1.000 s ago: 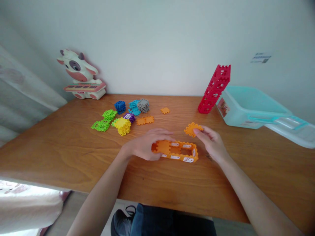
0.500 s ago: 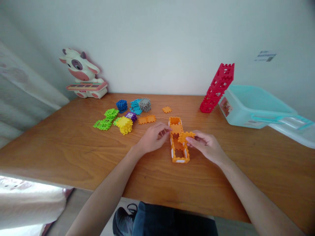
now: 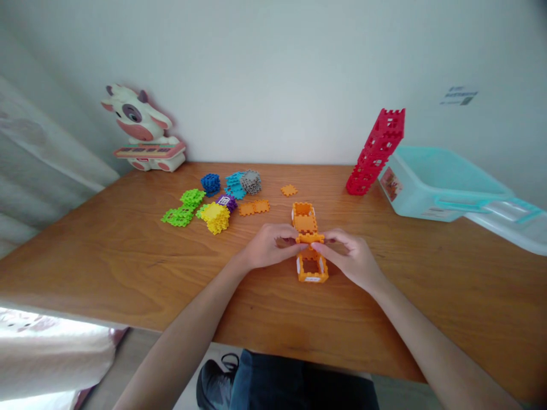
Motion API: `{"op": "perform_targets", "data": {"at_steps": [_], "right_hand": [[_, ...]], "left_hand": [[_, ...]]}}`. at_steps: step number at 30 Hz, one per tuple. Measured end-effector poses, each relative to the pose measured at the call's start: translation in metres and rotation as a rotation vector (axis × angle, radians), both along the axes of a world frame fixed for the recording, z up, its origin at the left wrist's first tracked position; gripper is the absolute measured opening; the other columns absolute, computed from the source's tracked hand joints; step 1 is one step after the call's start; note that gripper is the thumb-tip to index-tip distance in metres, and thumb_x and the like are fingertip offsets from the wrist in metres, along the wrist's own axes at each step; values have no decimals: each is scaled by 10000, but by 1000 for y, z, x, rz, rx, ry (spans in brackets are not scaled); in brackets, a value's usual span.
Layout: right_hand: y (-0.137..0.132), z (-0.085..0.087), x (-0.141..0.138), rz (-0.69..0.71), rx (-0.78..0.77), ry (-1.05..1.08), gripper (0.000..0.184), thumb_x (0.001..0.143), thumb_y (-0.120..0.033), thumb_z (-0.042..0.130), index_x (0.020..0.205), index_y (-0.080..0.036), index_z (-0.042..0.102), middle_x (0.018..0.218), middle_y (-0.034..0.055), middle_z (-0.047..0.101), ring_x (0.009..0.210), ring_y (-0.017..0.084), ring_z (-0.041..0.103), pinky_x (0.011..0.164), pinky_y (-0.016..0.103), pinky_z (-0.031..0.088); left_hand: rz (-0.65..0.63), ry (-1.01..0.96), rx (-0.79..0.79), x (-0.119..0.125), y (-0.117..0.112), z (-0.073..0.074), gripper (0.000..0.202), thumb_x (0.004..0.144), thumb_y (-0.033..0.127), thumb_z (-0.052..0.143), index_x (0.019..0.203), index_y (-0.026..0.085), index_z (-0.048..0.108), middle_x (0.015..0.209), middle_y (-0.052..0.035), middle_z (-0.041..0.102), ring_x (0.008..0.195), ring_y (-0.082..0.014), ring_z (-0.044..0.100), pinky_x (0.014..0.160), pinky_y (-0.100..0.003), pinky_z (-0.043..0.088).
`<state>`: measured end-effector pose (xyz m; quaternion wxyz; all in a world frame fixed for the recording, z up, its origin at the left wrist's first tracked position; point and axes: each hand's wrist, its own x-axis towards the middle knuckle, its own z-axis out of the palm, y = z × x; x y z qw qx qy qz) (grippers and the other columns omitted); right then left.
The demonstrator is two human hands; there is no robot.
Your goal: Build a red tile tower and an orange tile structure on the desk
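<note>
An open-topped orange structure of interlocking tiles [image 3: 313,278] lies lengthwise on the table in front of me. Across its middle is an orange tile [image 3: 310,238], pinched from both sides. My left hand [image 3: 273,245] grips the tile's left end between thumb and fingers. At its right end, my right hand [image 3: 352,253] holds it with the thumb in front and the fingers behind. The fingertips partly cover the structure's middle walls. Beyond it lie a single loose orange tile [image 3: 289,190] and a joined orange pair [image 3: 254,208].
Left of centre sit stacks of yellow tiles [image 3: 215,217], green tiles [image 3: 182,215], blue tiles [image 3: 211,184], light-blue tiles [image 3: 235,185], grey tiles [image 3: 251,181] and purple tiles [image 3: 228,202]. A red tower [image 3: 376,152] stands before a turquoise bin [image 3: 427,202]. A cow toy keyboard [image 3: 149,151] is back left.
My right hand has brought the orange tile left, over the middle of the structure. My left hand has moved slightly right and closed on the tile's other end.
</note>
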<state>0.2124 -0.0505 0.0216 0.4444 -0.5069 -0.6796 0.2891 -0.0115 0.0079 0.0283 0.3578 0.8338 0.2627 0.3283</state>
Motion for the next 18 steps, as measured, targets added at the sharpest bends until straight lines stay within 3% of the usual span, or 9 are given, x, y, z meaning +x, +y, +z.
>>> {"op": "perform_targets", "data": {"at_steps": [11, 18], "right_hand": [[2, -5, 1, -1, 70, 60, 237, 856, -414, 765, 1028, -251, 758, 920, 43, 791, 816, 214, 726, 782, 366, 592], [1, -4, 1, 37, 89, 42, 148, 906, -402, 724, 960, -268, 755, 883, 24, 756, 792, 191, 684, 741, 329, 560]], "left_hand": [[83, -124, 9, -6, 1, 6, 135, 876, 289, 723, 862, 158, 693, 787, -23, 732, 689, -116, 650, 675, -223, 520], [83, -110, 21, -3, 0, 7, 202, 910, 362, 720, 881, 163, 704, 817, -30, 733, 706, -121, 641, 673, -233, 502]]}}
